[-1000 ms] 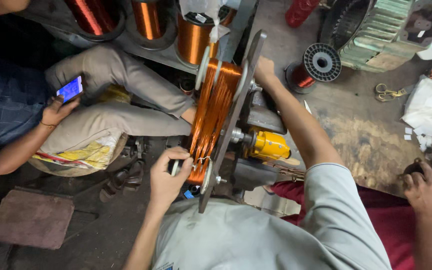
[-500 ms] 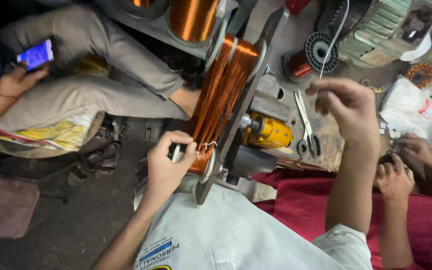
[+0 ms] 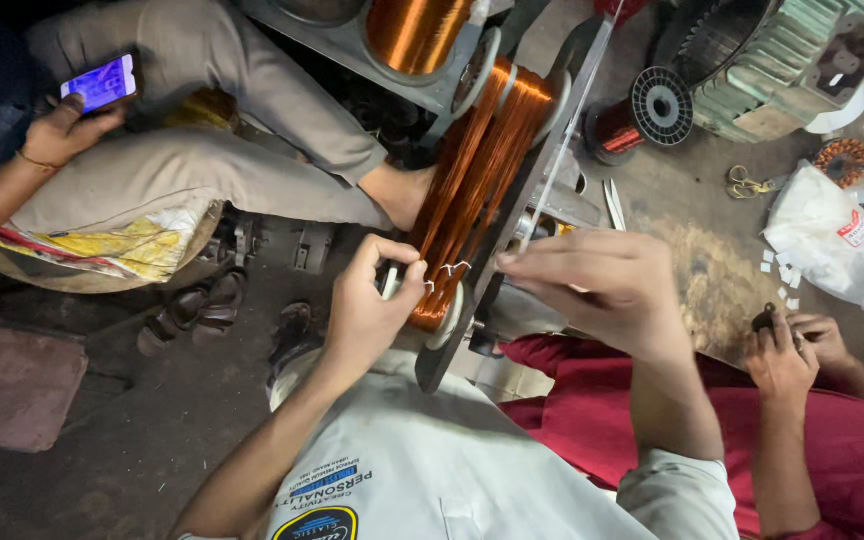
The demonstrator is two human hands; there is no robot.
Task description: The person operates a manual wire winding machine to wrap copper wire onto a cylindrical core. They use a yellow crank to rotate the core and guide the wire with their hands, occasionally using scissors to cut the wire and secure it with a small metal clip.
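A winding former (image 3: 472,190) wrapped in shiny copper wire stands upright between two grey metal plates in front of me. My left hand (image 3: 372,300) pinches the near edge of the copper coil, where thin white wire ties stick out. My right hand (image 3: 592,285) is level with it on the other side of the plate, fingers pinched on a thin white strip (image 3: 567,140) that runs up and away. A large copper wire spool (image 3: 417,32) sits behind the former.
A seated person at left holds a lit phone (image 3: 102,82). Another person in red at right has both hands (image 3: 797,350) together on the floor. A black empty reel (image 3: 660,105), scissors (image 3: 747,182), white plastic bag (image 3: 827,240) and a green motor housing (image 3: 772,60) lie beyond.
My right hand has come down from the raised position to the side of the former, drawing the white strip with it. My left hand stays on the coil's edge.
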